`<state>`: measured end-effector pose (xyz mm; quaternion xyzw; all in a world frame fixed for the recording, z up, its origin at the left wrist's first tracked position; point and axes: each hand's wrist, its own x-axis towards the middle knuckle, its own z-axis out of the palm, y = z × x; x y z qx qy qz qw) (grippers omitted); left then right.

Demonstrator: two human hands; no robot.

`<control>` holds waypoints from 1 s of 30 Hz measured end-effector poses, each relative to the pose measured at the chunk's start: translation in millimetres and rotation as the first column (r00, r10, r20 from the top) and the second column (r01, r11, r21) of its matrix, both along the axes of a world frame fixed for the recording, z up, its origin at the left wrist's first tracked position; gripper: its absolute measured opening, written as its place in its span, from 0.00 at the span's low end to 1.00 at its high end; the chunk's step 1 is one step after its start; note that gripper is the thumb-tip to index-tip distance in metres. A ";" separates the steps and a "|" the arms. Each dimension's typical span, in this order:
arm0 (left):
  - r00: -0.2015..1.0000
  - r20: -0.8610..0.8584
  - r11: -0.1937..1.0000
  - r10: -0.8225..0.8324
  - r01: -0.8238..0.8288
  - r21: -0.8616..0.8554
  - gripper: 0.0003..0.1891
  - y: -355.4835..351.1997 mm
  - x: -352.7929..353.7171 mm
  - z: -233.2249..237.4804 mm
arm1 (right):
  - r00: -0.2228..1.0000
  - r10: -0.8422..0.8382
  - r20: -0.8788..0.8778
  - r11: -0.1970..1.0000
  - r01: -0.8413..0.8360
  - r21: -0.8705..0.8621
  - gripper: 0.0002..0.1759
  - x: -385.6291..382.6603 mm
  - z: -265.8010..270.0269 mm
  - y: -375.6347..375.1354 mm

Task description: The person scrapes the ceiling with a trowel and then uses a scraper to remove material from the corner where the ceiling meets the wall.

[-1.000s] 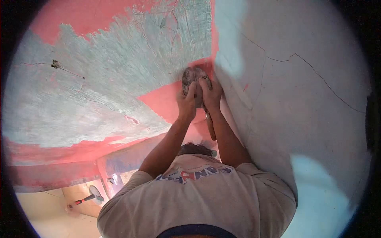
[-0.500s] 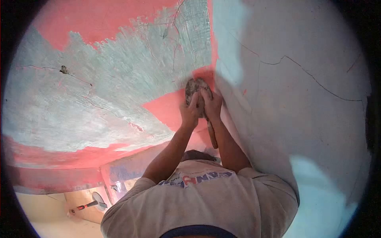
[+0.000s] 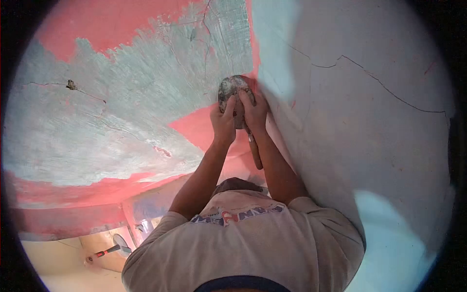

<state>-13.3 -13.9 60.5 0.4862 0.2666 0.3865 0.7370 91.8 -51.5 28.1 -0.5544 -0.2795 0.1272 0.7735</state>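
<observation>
Both my hands grip a trowel [image 3: 236, 83] with a rounded, plaster-smeared metal blade. My left hand [image 3: 223, 122] is closed on the blade's left edge, thumb lying on its near face. On the opposite edge my right hand [image 3: 256, 111] is closed the same way, its thumb beside the other. The trowel's wooden handle [image 3: 255, 155] points down past my right forearm. The blade's upper end overlaps the pink and grey-green painted surface [image 3: 160, 92], close to the corner. Bare pink paint [image 3: 194, 129] shows left of my left hand.
To the right stands a pale blue-grey wall [image 3: 360, 121] with a long crack [image 3: 382, 87]. A small hole [image 3: 71, 84] lies on another crack at the left. At the lower left is a hammer-like tool with a red and black handle [image 3: 103, 253].
My hands and the trowel have moved up along the corner, still gripping the blade. The whole view has shifted slightly.
</observation>
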 end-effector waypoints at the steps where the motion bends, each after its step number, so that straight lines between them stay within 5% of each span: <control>1: 1.000 0.007 0.998 0.024 -0.025 0.052 0.18 3.3 0.8 -15.8 | 1.000 0.025 0.000 0.999 -0.025 -0.029 0.18 -0.3 -4.1 -3.2; 5: 0.994 -0.036 0.993 0.105 -0.103 0.054 0.17 -2.7 -3.9 -81.5 | 0.987 0.070 -0.145 0.993 -0.083 -0.085 0.17 -17.4 -26.2 -18.3; 8: 0.978 0.009 0.973 0.208 -0.208 0.098 0.16 -4.1 1.6 -35.1 | 1.000 0.007 0.005 1.000 -0.007 0.000 0.21 -12.2 -2.6 -4.4; 9: 0.982 -0.048 0.980 0.180 -0.175 0.089 0.15 4.6 1.1 -27.2 | 0.999 0.053 0.007 0.987 -0.051 -0.155 0.22 -7.6 18.5 -7.4; 12: 0.995 -0.016 0.995 0.094 -0.093 0.046 0.15 11.3 -2.5 -18.7 | 0.999 0.047 0.004 0.998 -0.046 -0.038 0.23 -8.4 24.3 -1.7; 17: 0.985 -0.030 0.985 0.171 -0.170 0.029 0.18 -4.5 -6.8 -77.5 | 1.000 0.008 -0.004 0.996 -0.008 -0.084 0.23 -19.4 -31.4 -6.8; 21: 0.988 0.064 0.989 0.141 -0.143 0.035 0.16 2.3 -1.1 -13.0 | 0.997 0.053 -0.048 0.997 -0.055 -0.054 0.21 -10.3 8.7 3.4; 24: 0.992 -0.001 0.992 0.124 -0.124 0.032 0.16 4.3 -4.1 -26.2 | 0.995 0.048 -0.085 0.995 -0.055 -0.083 0.23 -14.6 8.3 -5.8; 28: 0.974 -0.185 0.989 0.131 -0.115 0.097 0.16 -1.8 -8.0 -94.3 | 0.979 -0.020 -0.204 0.975 -0.026 -0.219 0.24 -21.3 -57.2 -15.2; 30: 0.979 -0.083 0.977 0.186 -0.176 0.120 0.16 -4.2 -1.1 -86.9 | 0.980 -0.014 -0.198 0.987 -0.018 -0.162 0.25 -21.9 -42.6 -12.8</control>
